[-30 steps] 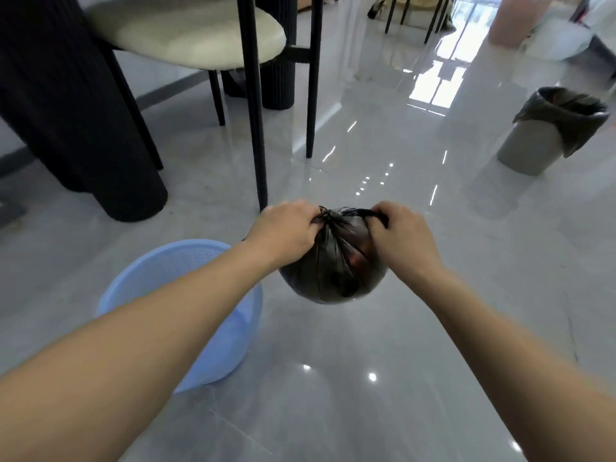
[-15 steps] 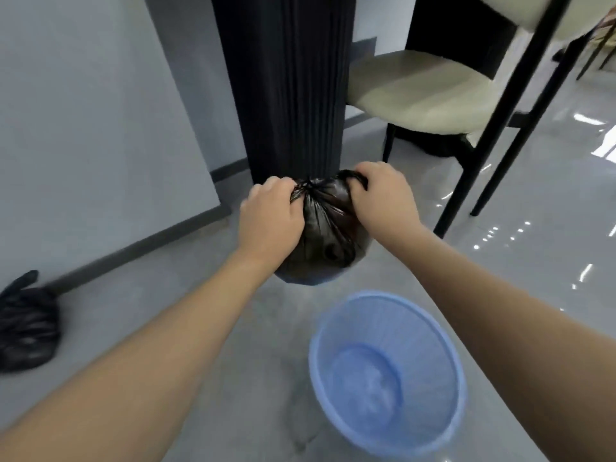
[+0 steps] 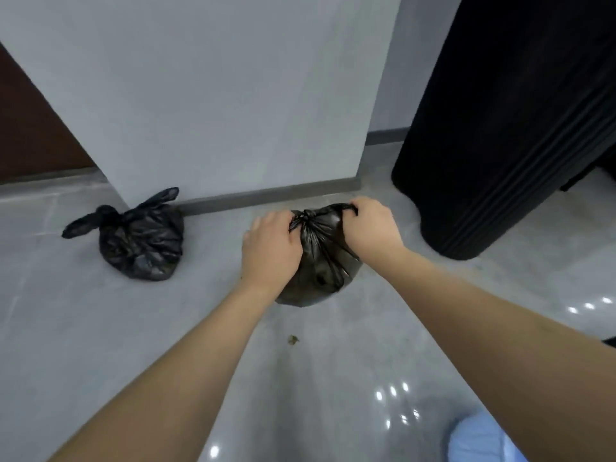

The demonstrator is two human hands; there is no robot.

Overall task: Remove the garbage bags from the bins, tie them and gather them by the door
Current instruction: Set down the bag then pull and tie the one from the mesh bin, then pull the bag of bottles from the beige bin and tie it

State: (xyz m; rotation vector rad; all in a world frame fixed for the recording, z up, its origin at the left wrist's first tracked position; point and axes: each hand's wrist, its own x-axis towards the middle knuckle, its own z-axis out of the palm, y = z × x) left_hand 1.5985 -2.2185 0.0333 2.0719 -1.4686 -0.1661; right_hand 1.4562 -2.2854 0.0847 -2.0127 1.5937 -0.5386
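Note:
I hold a small, full black garbage bag (image 3: 321, 261) in the air with both hands. Its top is knotted. My left hand (image 3: 271, 250) grips one tail of the knot and my right hand (image 3: 370, 228) grips the other. A second black garbage bag (image 3: 141, 241), tied with two loose ears, lies on the grey floor to the left, against the corner of the grey wall (image 3: 213, 95). A brown door (image 3: 33, 128) shows at the far left behind that wall corner.
A tall black ribbed column (image 3: 506, 128) stands at the right. The rim of the blue bin (image 3: 476, 441) peeks in at the bottom right under my right forearm. A small crumb of dirt (image 3: 292, 340) lies on the glossy floor.
My view has swung left, from the open floor and chairs toward the wall corner. The held bag moved with me, away from the blue bin, and the tied bag on the floor is now close.

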